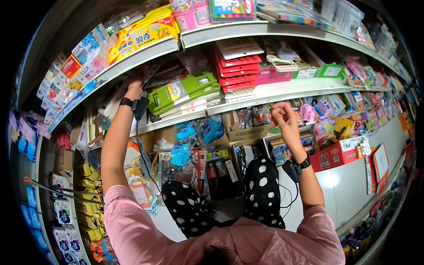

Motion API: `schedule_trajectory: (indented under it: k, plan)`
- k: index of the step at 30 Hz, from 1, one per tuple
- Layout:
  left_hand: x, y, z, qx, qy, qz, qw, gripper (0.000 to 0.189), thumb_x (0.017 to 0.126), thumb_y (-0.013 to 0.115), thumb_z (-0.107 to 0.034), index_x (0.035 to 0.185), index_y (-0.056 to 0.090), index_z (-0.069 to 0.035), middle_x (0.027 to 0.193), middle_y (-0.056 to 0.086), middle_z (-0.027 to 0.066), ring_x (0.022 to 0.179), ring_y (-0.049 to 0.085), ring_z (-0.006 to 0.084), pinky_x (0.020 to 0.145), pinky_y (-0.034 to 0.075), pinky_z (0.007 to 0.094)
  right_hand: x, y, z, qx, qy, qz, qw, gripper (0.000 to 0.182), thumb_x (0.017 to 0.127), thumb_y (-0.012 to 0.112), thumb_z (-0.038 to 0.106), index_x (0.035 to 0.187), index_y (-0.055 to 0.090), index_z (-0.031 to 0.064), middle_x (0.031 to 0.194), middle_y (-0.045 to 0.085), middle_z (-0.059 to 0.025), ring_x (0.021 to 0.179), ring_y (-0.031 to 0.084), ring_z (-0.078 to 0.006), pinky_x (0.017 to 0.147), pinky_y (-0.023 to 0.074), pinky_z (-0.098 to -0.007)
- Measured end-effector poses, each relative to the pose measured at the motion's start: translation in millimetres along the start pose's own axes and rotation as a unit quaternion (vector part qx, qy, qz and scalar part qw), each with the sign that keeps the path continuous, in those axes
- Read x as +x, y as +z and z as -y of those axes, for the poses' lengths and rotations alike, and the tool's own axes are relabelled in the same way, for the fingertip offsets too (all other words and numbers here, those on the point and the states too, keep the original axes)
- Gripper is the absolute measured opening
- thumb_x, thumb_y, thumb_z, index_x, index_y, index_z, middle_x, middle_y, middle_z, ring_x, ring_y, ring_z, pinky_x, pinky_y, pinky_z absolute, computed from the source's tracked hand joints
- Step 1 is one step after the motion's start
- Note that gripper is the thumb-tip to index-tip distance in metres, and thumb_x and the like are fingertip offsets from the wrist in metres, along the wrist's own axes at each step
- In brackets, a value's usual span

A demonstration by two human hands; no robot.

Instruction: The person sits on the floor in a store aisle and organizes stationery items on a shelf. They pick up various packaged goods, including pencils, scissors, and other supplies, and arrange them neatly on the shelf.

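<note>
My left hand [135,82] reaches into the left part of the middle shelf [281,87], under the upper shelf's edge. Shadow and packets hide its fingers, so I cannot see whether it holds anything. Just right of that wrist lie green plastic vegetable graters [184,92] with a card sleeve, on flat packets. Farther right rises a stack of red carded packs [239,71]. Raised below the shelf edge, my right hand [285,118] has loosely bent fingers and nothing visible in it. It is nearest to an open cardboard box [248,133] of small packaged goods.
Boxed soaps [145,34] line the upper shelf's front. Blue packs [182,154] and cartons crowd the space before my knees. A red carton [334,155] stands on the white floor at right. Yellow packets [87,202] fill the left side. Cables hang from both wrists.
</note>
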State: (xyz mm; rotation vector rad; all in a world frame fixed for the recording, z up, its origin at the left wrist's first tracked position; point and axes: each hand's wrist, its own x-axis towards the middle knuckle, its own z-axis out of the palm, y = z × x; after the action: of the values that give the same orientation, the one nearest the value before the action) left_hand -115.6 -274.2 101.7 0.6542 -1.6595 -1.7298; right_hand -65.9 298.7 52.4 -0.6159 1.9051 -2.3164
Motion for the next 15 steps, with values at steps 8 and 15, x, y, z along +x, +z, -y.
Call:
schedule_trajectory:
  k: [8,15]
  plan:
    - [40.6,-15.9,5.1,0.172,0.201,0.095,0.96,0.03,0.1,0.048,-0.026,0.121,0.052,-0.004,0.118,0.058,0.0109,0.102,0.06,0.022,0.081,0.052,0.0313,2.2,-12.1,-14.9,0.004,-0.006,0.005,1.0,0.013,0.096,0.056,0.011,0.106,0.053,0.0038,0.083,0.061,-0.0035,0.073,0.058,-0.0093,0.063,0.0477,-0.0224]
    - [-42.6,57.5,-36.2,0.055,-0.102,0.473,0.873,0.039,0.103,0.042,-0.021,0.134,0.041,0.001,0.134,0.053,0.0132,0.118,0.057,0.0265,0.093,0.051,0.033,11.6,-16.6,6.3,-0.019,-0.016,0.008,1.0,0.01,0.095,0.057,0.007,0.103,0.055,0.0015,0.079,0.06,-0.0015,0.073,0.058,-0.0065,0.063,0.0452,-0.0204]
